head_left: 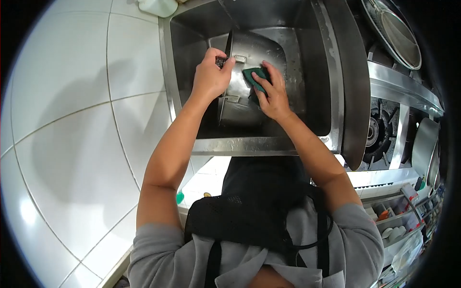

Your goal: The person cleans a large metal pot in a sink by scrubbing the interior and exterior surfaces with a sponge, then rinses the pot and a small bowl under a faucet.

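Inside the steel sink [249, 145], my left hand [211, 74] is closed around a dark grip at the left edge of a shiny curved metal piece [236, 79]. This piece has two small brackets on its face; its exact kind I cannot make out. My right hand [274, 93] presses a dark green scouring pad [254, 74] against or just over the metal, fingers bent over the pad. Part of the grip is hidden behind my left fingers.
White tiled wall [67, 139] runs along the left. On the right, past a tall metal panel [353, 86], stands a stove with a burner [373, 132] and a round strainer [396, 33]. A pale plastic container [158, 6] sits at the sink's far left corner. Shelves [394, 221] hold utensils at lower right.
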Motion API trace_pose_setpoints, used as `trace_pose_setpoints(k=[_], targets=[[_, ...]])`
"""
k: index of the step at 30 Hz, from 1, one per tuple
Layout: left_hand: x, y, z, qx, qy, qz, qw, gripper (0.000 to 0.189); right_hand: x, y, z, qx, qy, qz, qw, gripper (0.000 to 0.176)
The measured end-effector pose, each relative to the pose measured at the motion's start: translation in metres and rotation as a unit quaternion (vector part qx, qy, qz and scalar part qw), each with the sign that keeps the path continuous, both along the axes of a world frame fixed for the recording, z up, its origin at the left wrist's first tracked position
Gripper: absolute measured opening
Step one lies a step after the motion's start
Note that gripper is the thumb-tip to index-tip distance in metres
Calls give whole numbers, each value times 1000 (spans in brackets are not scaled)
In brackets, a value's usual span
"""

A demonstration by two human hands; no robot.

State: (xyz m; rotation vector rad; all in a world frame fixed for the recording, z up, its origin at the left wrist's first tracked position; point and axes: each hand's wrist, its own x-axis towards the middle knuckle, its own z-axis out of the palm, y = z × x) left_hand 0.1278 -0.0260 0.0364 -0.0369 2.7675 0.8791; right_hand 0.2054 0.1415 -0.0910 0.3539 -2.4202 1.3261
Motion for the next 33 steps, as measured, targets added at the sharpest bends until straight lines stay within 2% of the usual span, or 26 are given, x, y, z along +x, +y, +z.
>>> trace_pose_setpoints(k=[1,2,3,4,6,8,10,11,14,16,18,25,29,31,33], targets=[[9,-5,-6,-5,-7,3,1000,29,5,1,-1,-21,-15,5,1000,43],[19,-12,-14,37,27,9,999,28,12,1,-1,-44,-31,6,999,43],[25,-17,-19,80,64,13,995,27,19,2,-1,-27,-36,14,999,47],[36,-22,-25,75,58,12,995,27,26,5,-1,-32,-42,13,999,47],[63,-31,-32,118,140,10,983,22,44,6,1,45,-36,115,992,53],[80,-42,-41,134,86,51,986,20,62,-5,8,36,-59,143,987,57],[86,-52,-53,174,111,49,977,20,72,-18,10,29,-107,184,977,56],[89,-56,-58,174,108,54,977,20,74,-28,8,24,-76,195,978,55],[93,-56,-55,191,102,68,974,21,70,-55,18,3,-102,247,964,56],[94,-53,-48,159,171,24,972,21,71,-61,24,-1,-93,251,964,54],[100,-55,-49,166,162,33,972,21,68,-51,13,86,-59,265,959,51],[108,-68,-60,173,189,40,966,21,73,-66,18,65,-77,289,952,50],[111,-73,-60,196,133,59,970,22,74,-54,4,94,-79,285,951,51],[110,-71,-61,190,179,40,965,22,71,-64,11,90,-74,289,950,49],[108,-73,-60,181,176,42,967,22,69,-78,18,68,-95,293,949,48]])
